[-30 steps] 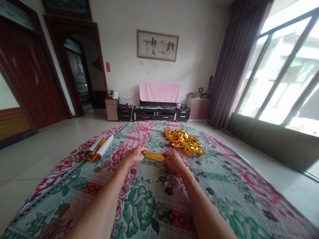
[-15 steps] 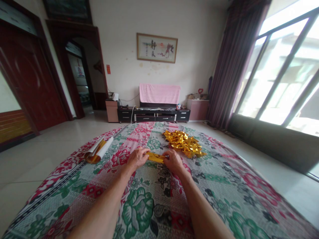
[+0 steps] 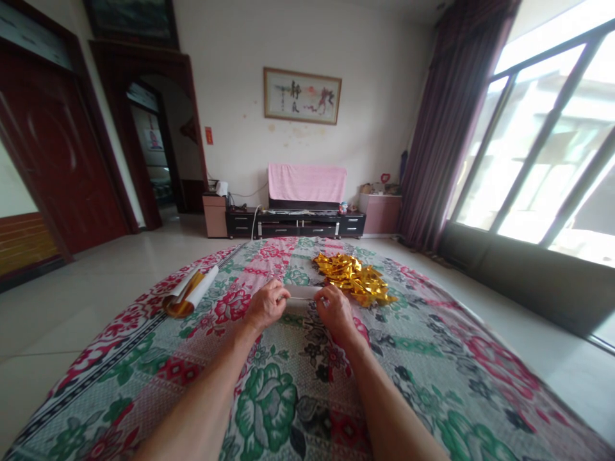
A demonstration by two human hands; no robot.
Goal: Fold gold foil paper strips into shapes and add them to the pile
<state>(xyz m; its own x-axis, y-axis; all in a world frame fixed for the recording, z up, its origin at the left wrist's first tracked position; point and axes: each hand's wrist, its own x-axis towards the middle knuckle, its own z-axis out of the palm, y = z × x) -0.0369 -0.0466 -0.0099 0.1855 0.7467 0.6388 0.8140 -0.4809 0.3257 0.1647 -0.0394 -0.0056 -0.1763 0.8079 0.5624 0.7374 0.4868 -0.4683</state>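
Observation:
Between my hands a small strip of paper (image 3: 303,292) shows its whitish side, with a thin folded edge toward me. My left hand (image 3: 269,303) pinches its left end, fingers closed. At the right end my right hand (image 3: 334,307) pinches it in the same way. Just beyond my right hand lies a pile of shiny gold folded foil pieces (image 3: 355,278). Farther left rests a loosely rolled stack of sheets (image 3: 196,291), white outside and gold inside. All of this is on a flowered cloth (image 3: 266,403) in green, red and grey.
The cloth covers a wide rounded surface. Beyond it a low black cabinet (image 3: 302,227) stands at the wall, with a pink cloth (image 3: 307,183) draped over something on top. Purple curtains (image 3: 427,141) and large windows are on the right, a dark red door (image 3: 62,147) on the left.
The strip between my hands showed its gold side before and now shows a whitish side. My fingers have shifted slightly on its ends; both hands remain in about the same place.

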